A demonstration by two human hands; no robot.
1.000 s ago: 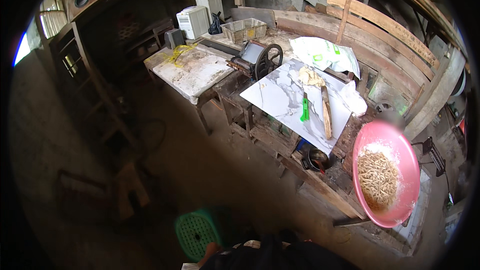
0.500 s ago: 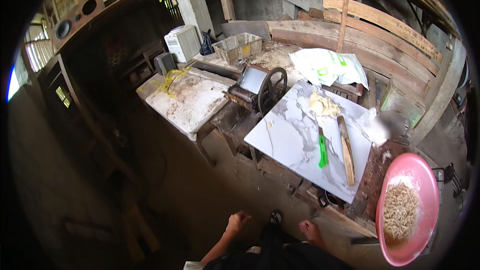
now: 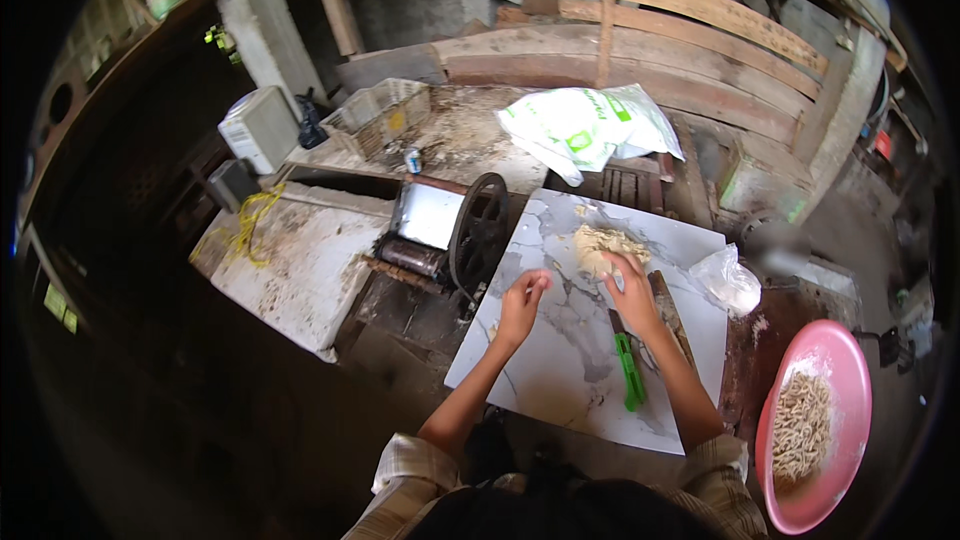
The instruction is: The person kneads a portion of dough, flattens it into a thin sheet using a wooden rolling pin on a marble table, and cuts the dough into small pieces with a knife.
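Note:
My right hand [image 3: 628,290] reaches the near right side of a pale, lumpy piece of dough [image 3: 600,243] on the marbled white board [image 3: 545,365]. Its fingers are apart and hold nothing; whether they touch the dough I cannot tell. Left of it, my left hand [image 3: 521,306] hovers over the board with its fingers curled in and nothing visible in them. A knife with a green handle [image 3: 630,372] lies between my forearms. My right forearm partly covers a wooden stick [image 3: 668,308]. A clear bag of white powder [image 3: 730,280] sits at the board's right edge.
A hand-wheel roller machine [image 3: 425,230] stands left of the board. A pink basin [image 3: 848,380] with pale noodle-like strips is at the right. Behind are a white-green sack [image 3: 595,130] and a plastic crate [image 3: 378,118]. Yellow string [image 3: 255,220] lies on the white slab.
Both hands have risen from beside my body to above the board. My right hand has come up to the dough and opened. The view has shifted closer to the board.

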